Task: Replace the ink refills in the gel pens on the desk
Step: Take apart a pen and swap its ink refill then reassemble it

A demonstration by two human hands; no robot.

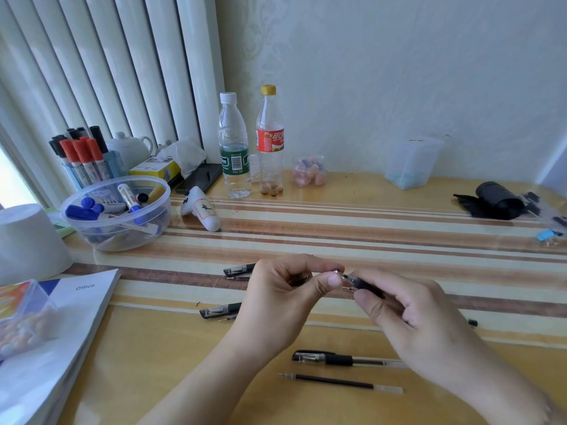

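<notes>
A home study desk (pixel 368 216) (wallpaper, radiator), strewn with marker pens (pixel 81 154) and bottles (pixel 234 148).

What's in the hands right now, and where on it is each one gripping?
A black gel pen. The right hand grips its barrel at the dark grip section; the left hand pinches the metal tip end between thumb and fingers.

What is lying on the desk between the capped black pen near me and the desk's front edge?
A loose ink refill lies there, just in front of the capped black pen and roughly parallel to it. The head view shows only bare desk beyond it.
</notes>
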